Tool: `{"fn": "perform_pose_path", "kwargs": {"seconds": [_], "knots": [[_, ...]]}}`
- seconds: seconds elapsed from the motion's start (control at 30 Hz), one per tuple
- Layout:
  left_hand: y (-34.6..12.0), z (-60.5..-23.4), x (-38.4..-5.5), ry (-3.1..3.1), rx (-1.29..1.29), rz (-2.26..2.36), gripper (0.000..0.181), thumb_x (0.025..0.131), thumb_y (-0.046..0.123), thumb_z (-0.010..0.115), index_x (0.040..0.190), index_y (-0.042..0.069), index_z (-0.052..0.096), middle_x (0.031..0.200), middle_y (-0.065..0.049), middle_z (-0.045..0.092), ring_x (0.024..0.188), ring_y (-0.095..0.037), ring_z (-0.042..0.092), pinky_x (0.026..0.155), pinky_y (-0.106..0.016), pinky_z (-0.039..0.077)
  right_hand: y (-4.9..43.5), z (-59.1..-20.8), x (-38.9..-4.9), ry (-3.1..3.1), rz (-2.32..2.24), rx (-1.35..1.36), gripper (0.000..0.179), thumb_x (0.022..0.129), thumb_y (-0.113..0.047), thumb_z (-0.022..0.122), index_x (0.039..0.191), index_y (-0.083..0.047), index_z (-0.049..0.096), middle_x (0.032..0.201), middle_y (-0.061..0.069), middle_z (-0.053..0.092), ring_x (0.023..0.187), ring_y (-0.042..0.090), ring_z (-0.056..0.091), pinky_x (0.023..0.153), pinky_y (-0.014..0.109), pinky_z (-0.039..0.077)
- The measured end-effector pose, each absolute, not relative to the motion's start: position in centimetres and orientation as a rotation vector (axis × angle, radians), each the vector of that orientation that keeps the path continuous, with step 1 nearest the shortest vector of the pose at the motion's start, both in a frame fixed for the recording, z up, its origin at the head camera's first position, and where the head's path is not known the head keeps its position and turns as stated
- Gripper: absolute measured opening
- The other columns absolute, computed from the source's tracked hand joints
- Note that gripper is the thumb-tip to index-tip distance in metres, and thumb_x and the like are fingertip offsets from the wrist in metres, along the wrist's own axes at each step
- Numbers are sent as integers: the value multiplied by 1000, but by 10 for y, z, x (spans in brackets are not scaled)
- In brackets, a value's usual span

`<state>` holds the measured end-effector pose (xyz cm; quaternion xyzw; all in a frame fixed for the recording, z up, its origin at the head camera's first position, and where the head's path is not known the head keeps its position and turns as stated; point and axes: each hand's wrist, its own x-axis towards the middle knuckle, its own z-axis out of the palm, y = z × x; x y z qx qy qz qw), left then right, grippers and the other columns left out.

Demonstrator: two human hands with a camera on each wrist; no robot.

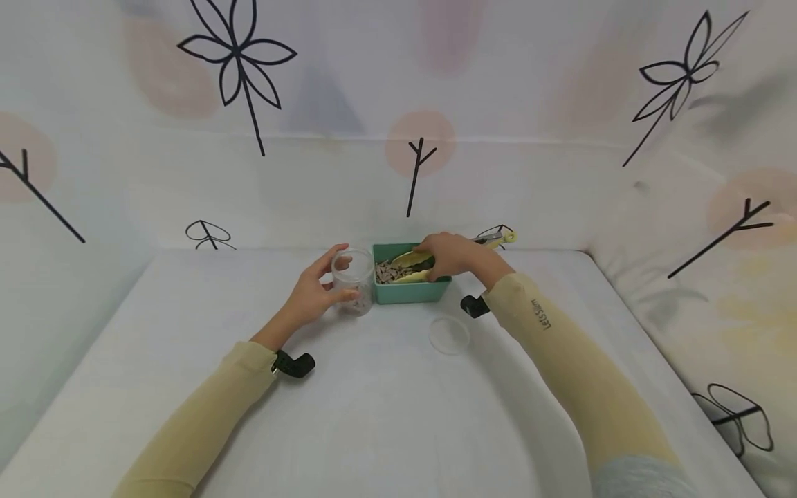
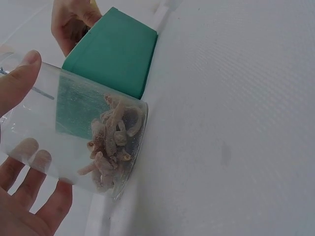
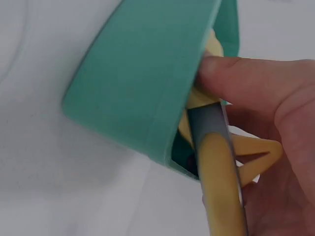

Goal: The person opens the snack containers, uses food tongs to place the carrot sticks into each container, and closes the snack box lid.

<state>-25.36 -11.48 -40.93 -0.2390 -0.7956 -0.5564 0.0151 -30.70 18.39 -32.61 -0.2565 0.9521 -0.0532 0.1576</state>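
A clear jar (image 1: 353, 266) stands just left of a green rectangular box (image 1: 407, 295), upright on the table. My left hand (image 1: 313, 296) holds the jar, thumb on the near side and fingers round the far side. Pale brown, stick-like pieces (image 2: 110, 142) lie at its bottom in the left wrist view. Over the box, my right hand (image 1: 453, 254) grips yellow-and-metal tongs (image 3: 216, 162), whose yellow ends dip among small brown pieces (image 1: 387, 272) inside. The handle end sticks out past the box to the right. My right palm hides the middle of the tongs.
A round clear lid (image 1: 450, 335) lies flat on the white table (image 1: 373, 429), in front of the box. Behind the box rises a pale patterned backdrop (image 1: 349, 187). Black cameras sit on the left wrist (image 1: 295, 365) and right wrist (image 1: 474, 306).
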Motion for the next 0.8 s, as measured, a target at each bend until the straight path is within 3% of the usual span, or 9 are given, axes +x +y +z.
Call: {"fn": "perform_pose_path", "kwargs": {"seconds": [0.27,0.47,0.8], "knots": [[-119,-420,-262,-2465,-746,-1711,88,83,18,84,156,21,35,144,-9,52,128,-29,47,100,-57,45,180,-331,-311,2720,-276,-685,68,87,-25,77,147,-6,50,146,15,48,131,34,44,108,54,36],[-121,-420,-262,-2481,-709,-1712,89,82,18,84,155,28,35,145,-10,52,129,-29,47,101,-56,44,175,-335,-313,2747,-316,-692,61,88,-24,78,142,-8,56,142,14,53,131,34,45,108,52,38],[-115,-421,-265,-2490,-730,-1742,90,84,4,81,157,14,30,147,-22,47,132,-39,43,102,-58,43,184,-345,-314,2803,-452,-712,44,91,-20,76,133,-9,65,134,12,61,127,33,51,106,49,41]]}}
